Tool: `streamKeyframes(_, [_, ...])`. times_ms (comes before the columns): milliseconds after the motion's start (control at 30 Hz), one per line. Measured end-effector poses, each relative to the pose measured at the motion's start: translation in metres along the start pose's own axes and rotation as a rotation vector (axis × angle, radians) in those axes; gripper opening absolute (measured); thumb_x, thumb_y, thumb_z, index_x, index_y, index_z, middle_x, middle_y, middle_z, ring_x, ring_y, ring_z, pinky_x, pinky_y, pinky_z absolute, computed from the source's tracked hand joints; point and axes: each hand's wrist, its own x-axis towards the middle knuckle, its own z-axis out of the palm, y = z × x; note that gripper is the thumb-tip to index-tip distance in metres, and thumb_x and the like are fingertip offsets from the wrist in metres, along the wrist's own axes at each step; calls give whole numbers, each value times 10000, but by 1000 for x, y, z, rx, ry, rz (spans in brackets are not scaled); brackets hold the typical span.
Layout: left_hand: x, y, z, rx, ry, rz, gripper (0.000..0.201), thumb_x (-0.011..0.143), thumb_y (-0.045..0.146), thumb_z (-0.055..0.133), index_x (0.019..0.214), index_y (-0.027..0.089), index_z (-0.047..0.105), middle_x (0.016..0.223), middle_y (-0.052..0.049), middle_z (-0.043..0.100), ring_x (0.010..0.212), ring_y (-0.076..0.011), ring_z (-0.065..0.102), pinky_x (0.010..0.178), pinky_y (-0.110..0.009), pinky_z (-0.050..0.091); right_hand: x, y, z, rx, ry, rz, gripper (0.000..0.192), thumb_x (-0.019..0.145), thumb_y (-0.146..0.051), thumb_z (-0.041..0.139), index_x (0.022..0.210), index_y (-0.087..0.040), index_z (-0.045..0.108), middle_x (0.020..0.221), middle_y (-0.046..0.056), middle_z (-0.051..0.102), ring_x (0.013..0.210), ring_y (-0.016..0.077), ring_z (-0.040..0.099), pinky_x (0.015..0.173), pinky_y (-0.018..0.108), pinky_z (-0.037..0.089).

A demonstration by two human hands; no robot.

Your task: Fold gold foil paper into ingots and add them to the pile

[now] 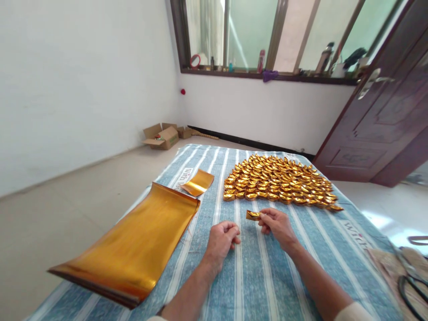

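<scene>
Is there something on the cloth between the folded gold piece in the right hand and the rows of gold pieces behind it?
Nothing visible: only bare striped cloth lies between the folded gold piece in the right hand and the rows of gold pieces.

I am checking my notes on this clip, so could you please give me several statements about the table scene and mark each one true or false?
1. The right hand pinches a small folded gold paper piece. True.
2. The left hand holds the scissors. False: its grip is curled shut with nothing visible in it; the scissors lie at the table's right edge.
3. Many folded gold pieces lie packed together in a pile beyond the hands. True.
4. The large gold sheet lies to the right of the hands. False: it lies to their left, curling at its ends.
5. The tablecloth is plain red. False: it is blue with white stripes.
</scene>
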Motion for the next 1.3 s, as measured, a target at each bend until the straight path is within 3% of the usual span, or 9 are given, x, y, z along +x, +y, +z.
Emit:
streamKeyframes(267, [0,1,-1,32,-10,3,143,681,256,565,701,127,624,673,-42,661,529,-109,587,442,-182,379,13,-1,-7,-62,81,-23,311,653,-400,660,819,-144,599,557,-16,626,401,81,524,386,179,366])
streamKeyframes(567, [4,-1,-2,-9,63,1,133,672,247,572,710,129,619,651,-36,650,507,-110,577,413,-180,364,25,-7,15,-67,-35,-112,341,688,-402,649,904,-139,626,636,15,675,464,112,591,437,205,433])
streamKeyframes(867, [6,-1,-7,-78,168,-21,156,674,220,597,796,129,631,672,-24,639,568,-126,601,427,-183,383,16,-5,30,-69,-127,-191,339,685,-402,674,913,-152,657,647,18,687,487,126,609,482,236,481])
streamKeyframes(1300, [6,0,-8,-97,160,-27,160,664,233,605,788,134,626,669,-14,622,578,-122,605,427,-176,378,15,-7,39,-93,-114,-178,311,670,-379,662,887,-156,653,629,3,670,485,128,600,483,241,468])
